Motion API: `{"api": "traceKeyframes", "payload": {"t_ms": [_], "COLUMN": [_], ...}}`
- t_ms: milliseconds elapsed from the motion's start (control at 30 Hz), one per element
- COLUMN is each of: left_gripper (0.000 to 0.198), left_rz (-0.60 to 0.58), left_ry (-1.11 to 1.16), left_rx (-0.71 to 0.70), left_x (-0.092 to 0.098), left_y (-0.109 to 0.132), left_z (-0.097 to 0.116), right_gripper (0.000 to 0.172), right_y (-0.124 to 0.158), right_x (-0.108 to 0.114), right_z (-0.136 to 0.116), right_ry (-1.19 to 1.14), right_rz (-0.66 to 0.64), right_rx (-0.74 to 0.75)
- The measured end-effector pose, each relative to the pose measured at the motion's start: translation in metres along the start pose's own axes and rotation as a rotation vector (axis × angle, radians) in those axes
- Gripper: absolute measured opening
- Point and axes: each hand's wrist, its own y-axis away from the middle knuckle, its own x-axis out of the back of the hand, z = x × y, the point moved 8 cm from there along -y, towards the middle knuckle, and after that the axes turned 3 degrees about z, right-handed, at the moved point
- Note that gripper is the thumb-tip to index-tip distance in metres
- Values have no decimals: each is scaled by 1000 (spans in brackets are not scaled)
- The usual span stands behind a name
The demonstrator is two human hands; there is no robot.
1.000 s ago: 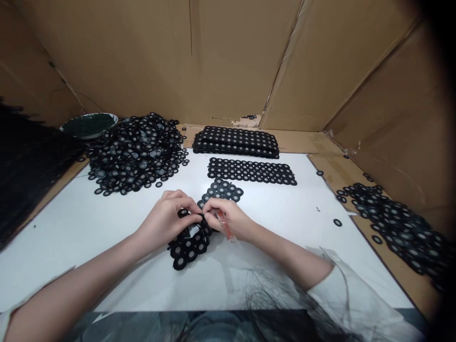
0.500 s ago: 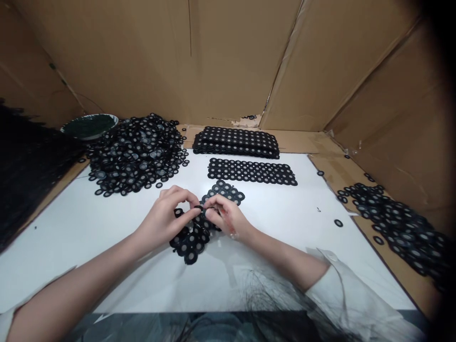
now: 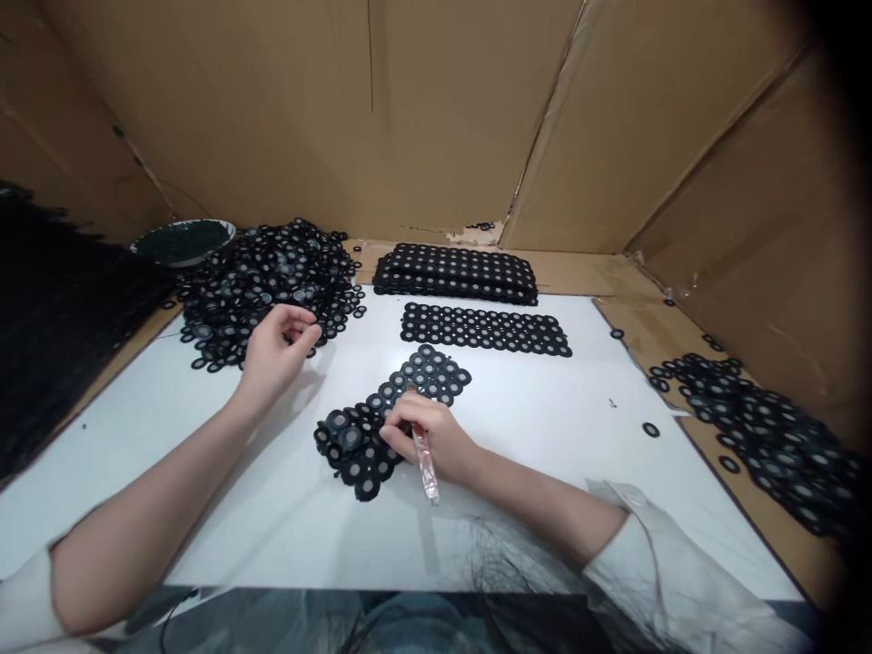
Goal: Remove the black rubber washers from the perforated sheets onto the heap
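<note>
My left hand (image 3: 278, 350) hovers at the front right edge of a heap of black rings with grey centres (image 3: 269, 263). Its fingers are half curled, thumb a little apart from them, and nothing shows in the hand. A slim tool with a shiny pinkish, wrapped handle (image 3: 426, 463) sits in my right hand (image 3: 436, 436), its handle end pointing toward me. The tool's working end is mostly hidden by the fingers. Under and beside that hand lies a partly joined sheet of black discs (image 3: 364, 463), bunched at its near left end and flat at its far end.
Behind it lies a flat rectangular disc panel (image 3: 483, 329), with a stack of similar panels (image 3: 455, 272) farther back. A bowl of dark green material (image 3: 183, 243) stands back left. More rings (image 3: 769, 427) are piled on cardboard at right. Cardboard walls (image 3: 463, 118) enclose the white table.
My left hand has left the disc sheet and moved left and away to the heap's edge. My right hand stays by the sheet, turned so the tool's handle shows.
</note>
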Motion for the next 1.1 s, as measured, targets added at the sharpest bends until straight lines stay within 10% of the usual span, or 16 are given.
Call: {"api": "traceKeyframes", "payload": {"t_ms": [167, 333, 533, 633, 867, 1100], "left_gripper": [13, 22, 30, 29, 34, 29], "left_rz": [-76, -27, -861, -1021, -886, -676], "left_ry": [-582, -690, -305, -189, -173, -639], "left_rx": [-157, -305, -121, -167, -56, -296], "left_x": [-10, -10, -44, -48, -58, -61], "left_y": [-8, 4, 43, 58, 52, 39], "left_z": [-20, 10, 21, 36, 31, 29], "right_gripper": [20, 25, 29, 27, 23, 20], "right_y": [-2, -9, -9, -6, 15, 23], "right_x": [10, 23, 16, 21, 51, 53], "right_z": [6, 22, 27, 26, 28, 33], "right_ry": [23, 416, 819, 986, 1226, 1251], "right_rz": [30, 24, -110, -101, -58, -18], "right_rx": [2, 39, 47, -34, -129, -80]}}
